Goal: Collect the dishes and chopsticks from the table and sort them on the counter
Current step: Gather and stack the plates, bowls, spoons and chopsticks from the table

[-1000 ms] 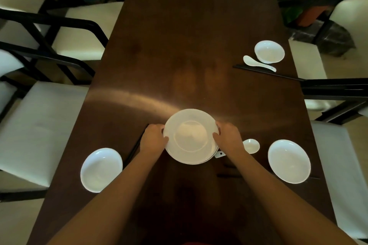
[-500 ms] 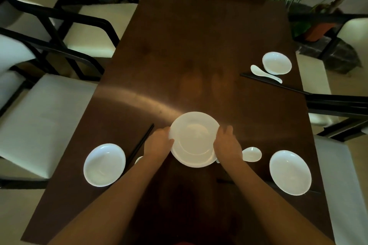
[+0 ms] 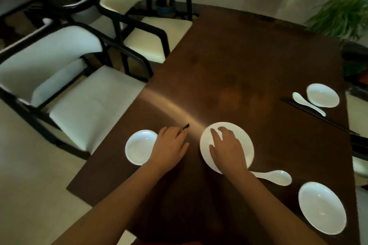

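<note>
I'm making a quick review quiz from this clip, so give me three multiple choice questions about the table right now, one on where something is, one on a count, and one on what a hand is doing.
1. Where is the small bowl nearest the left hand?
A. Near the table's left edge
B. On a chair seat
C. Stacked on the plate

2. How many white spoons are in view?
A. None
B. Two
C. Five

3. What is the right hand doing?
A. Lifting a spoon
B. Resting on the plate
C. Hanging off the table

Answers: 1 A, the bowl sits by the edge of the table. 2 B, a near spoon and a far spoon. 3 B, its palm and fingers lie on the plate.
</note>
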The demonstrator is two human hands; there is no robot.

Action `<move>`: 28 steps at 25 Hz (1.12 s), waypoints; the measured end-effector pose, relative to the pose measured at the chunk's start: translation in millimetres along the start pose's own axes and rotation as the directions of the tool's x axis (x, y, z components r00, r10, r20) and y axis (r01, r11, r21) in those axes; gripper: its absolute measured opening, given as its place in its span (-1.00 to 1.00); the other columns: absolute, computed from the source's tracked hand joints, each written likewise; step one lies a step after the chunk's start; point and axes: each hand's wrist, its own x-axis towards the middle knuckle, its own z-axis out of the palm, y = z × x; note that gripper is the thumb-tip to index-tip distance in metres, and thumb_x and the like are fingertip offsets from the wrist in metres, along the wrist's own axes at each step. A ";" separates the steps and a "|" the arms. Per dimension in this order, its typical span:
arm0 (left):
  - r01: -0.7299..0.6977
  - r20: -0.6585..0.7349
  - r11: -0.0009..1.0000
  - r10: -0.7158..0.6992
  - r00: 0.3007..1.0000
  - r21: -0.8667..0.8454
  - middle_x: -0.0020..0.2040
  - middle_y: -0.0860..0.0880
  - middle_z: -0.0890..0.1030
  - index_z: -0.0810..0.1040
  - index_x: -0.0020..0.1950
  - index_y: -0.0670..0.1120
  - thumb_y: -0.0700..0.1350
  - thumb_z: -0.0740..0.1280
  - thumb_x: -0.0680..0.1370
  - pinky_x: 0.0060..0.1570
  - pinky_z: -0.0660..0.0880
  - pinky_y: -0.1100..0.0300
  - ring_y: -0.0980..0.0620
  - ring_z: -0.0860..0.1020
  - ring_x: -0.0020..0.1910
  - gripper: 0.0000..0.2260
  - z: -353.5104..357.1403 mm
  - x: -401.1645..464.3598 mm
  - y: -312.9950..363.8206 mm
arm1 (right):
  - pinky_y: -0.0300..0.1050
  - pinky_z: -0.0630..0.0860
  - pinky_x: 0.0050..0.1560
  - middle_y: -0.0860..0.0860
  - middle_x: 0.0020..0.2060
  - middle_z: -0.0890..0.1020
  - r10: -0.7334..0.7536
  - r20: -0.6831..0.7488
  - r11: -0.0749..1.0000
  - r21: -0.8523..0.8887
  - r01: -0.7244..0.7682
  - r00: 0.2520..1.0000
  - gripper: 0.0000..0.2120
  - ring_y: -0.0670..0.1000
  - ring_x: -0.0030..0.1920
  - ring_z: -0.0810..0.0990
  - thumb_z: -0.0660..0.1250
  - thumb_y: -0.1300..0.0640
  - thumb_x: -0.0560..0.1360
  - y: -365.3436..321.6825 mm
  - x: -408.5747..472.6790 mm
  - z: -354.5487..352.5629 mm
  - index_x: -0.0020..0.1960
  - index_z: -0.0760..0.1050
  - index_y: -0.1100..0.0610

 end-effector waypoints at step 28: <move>0.677 0.413 0.234 -0.641 0.647 -0.698 -0.07 -0.13 0.67 0.59 0.10 -0.13 -0.27 0.33 0.48 -0.11 0.63 0.07 -0.01 0.67 -0.18 -0.79 -17.0 -55.1 -107.9 | -0.03 0.60 0.03 0.03 0.03 0.61 0.171 0.295 0.584 0.738 -0.338 0.940 -0.72 -0.01 -0.01 0.58 0.30 0.26 0.46 -118.9 45.1 26.8 0.15 0.50 0.06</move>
